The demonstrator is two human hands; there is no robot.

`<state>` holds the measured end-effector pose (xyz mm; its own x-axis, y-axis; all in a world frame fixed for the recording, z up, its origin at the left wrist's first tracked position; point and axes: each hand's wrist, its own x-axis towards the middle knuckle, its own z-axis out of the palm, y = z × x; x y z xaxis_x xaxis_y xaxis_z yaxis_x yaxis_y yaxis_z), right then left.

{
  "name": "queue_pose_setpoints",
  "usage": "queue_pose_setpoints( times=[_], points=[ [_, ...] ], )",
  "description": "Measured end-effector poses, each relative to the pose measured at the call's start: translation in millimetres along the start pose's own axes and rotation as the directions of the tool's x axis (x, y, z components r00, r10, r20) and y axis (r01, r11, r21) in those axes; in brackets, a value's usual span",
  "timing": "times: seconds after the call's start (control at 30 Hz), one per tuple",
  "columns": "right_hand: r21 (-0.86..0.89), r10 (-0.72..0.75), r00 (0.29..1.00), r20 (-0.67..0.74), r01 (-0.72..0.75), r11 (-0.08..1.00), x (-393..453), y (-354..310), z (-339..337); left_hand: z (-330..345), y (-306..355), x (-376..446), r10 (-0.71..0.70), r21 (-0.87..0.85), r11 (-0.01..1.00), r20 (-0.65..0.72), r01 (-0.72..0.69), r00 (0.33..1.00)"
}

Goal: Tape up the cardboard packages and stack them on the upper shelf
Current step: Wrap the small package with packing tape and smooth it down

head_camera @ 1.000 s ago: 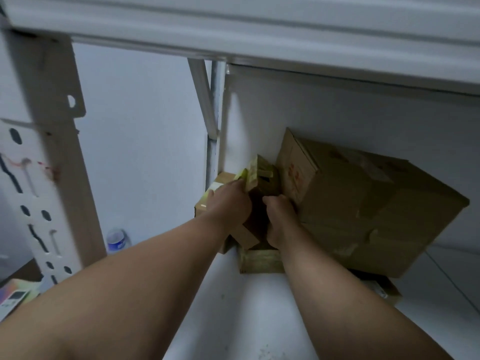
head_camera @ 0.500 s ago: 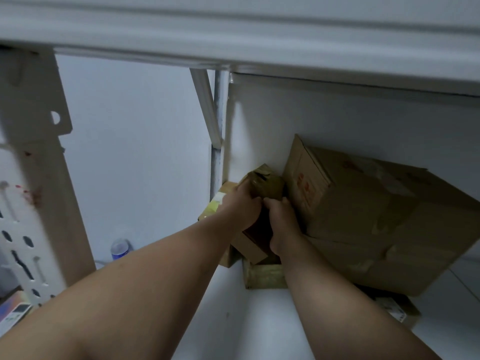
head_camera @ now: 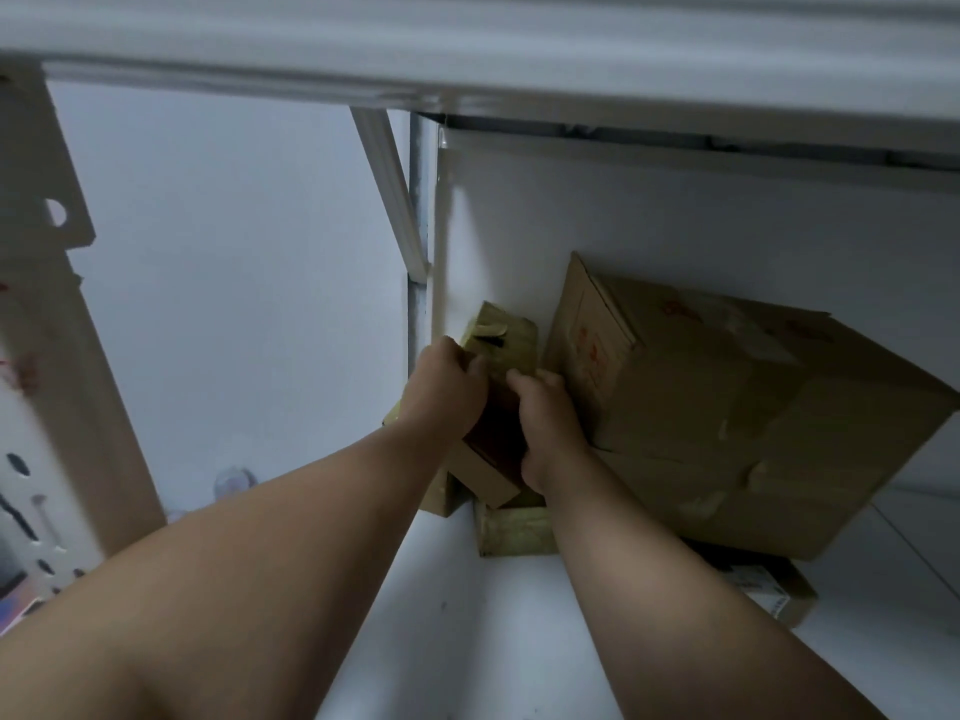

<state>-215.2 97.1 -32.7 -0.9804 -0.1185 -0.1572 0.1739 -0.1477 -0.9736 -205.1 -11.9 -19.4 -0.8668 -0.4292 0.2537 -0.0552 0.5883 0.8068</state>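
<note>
Hands, left [head_camera: 448, 391] and right [head_camera: 546, 418], grip one small box [head_camera: 501, 339]

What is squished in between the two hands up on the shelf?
In the head view, a small cardboard box sits between the left hand and the right hand, both gripping it, beside the big cardboard box.

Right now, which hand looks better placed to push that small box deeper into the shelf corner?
Probably the left hand: it grips the small brown cardboard box on the open side, while the right hand is hemmed in beside the large cardboard carton.
</note>
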Motion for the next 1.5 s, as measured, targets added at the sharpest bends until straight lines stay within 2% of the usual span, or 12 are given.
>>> queue_pose_setpoints(
  times=[0.2,0.3,0.4,0.53,0.7,0.77,0.83,0.9,0.97,1.1,1.23,1.5],
  points=[
    [-0.022,-0.242,0.968,-0.066,0.241,0.97,-33.6,-9.5,4.8,-19.1,8.9,-35.0,-0.025,-0.161,0.987,-0.207,-0.009,0.978],
    [-0.044,-0.349,0.935,-0.06,0.347,0.937,-51.1,-14.7,-2.7,-27.2,15.6,-65.3,-0.064,-0.305,0.952,-0.212,-0.004,0.975],
    [-0.028,-0.341,0.94,-0.033,0.34,0.94,-70.6,-15.2,-19.0,-35.1,22.6,-104.7,-0.118,-0.437,0.898,-0.14,0.046,0.983],
    [0.066,-0.312,0.95,0.032,0.309,0.949,-102.6,-7.2,-48.1,-43.7,19.1,-156.5,-0.002,-0.433,0.9,-0.118,-0.049,0.993],
    [0.009,-0.246,0.967,0.068,0.246,0.969,-137.7,13.0,-87.2,-46.2,-19.6,-193.8,0.098,-0.292,0.934,-0.347,-0.206,0.933],
    [-0.108,-0.203,0.973,0.107,0.215,0.971,-154.1,23.2,-102.5,-46.8,-34.7,-206.6,0.094,-0.353,0.917,-0.259,-0.185,0.961],
    [-0.235,-0.098,0.989,0.112,0.122,0.964,-169.4,37.7,-112.7,-45.5,-53.0,-217.6,0.104,-0.386,0.916,-0.039,-0.111,0.994],
    [-0.304,0.01,0.993,0.116,0.026,0.952,-177.8,57.4,-116.9,-43.7,-73.4,-229.8,0.088,-0.32,0.947,0.177,-0.027,0.98],
    [-0.356,0.07,0.992,0.103,-0.029,0.934,-184.6,78.8,-114.7,-41.5,-92.3,-243.5,0.063,-0.242,0.97,0.282,0.008,0.957],
    [-0.554,0.07,0.997,0.025,-0.044,0.831,-194.6,118.6,-105.8,-36.5,-123.7,-259.9,-0.023,0.006,1.0,0.397,0.023,0.918],
    [-0.618,-0.005,0.998,-0.062,-0.035,0.785,-210.3,128.8,-100.5,-33.5,-136.9,-263.5,-0.009,0.211,0.974,0.406,-0.084,0.914],
    [-0.625,0.041,0.999,0.02,-0.02,0.78,-221.4,140.3,-87.6,-37.1,-132.3,-256.0,0.054,0.165,0.976,0.463,-0.146,0.885]
  ],
)
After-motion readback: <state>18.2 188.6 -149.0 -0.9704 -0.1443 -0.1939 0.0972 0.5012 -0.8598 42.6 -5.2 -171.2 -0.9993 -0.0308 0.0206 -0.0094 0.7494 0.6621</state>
